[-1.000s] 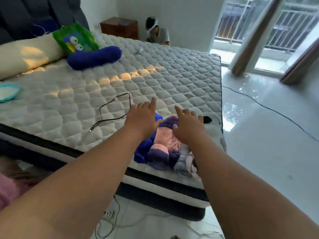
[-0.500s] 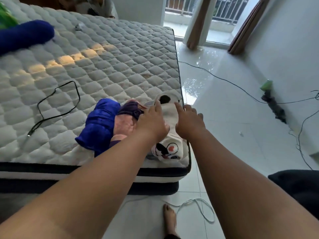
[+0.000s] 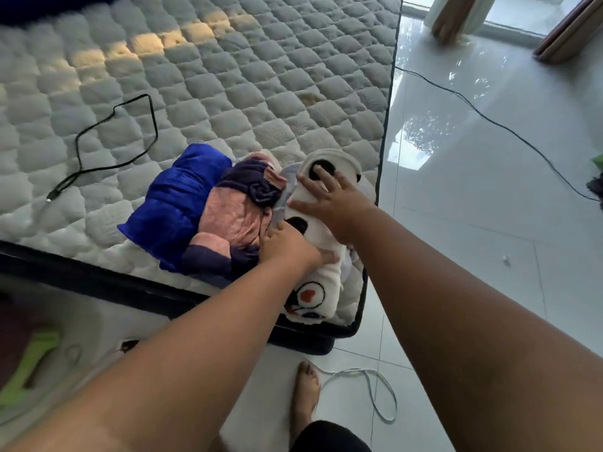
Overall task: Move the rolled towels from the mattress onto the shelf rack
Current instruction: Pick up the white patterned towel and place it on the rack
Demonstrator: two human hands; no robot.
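Note:
Three rolled towels lie side by side at the near right corner of the quilted mattress (image 3: 228, 76): a blue towel (image 3: 176, 203), a pink and purple towel (image 3: 231, 220), and a white panda-print towel (image 3: 315, 288) at the edge. My left hand (image 3: 293, 247) has its fingers dug in between the pink towel and the white one, thumb over the white roll. My right hand (image 3: 329, 203) lies flat on top of the white towel with fingers spread. No shelf rack is in view.
A black cable (image 3: 114, 125) loops on the mattress left of the towels. On the glossy tiled floor lie a white cord (image 3: 375, 396) by my bare foot (image 3: 305, 393) and a long black wire (image 3: 489, 119). Curtains hang at the far right.
The view has closed in on the mattress corner. Both hands moved from above the towels down onto the white panda-print towel, the left one wedging into its left side.

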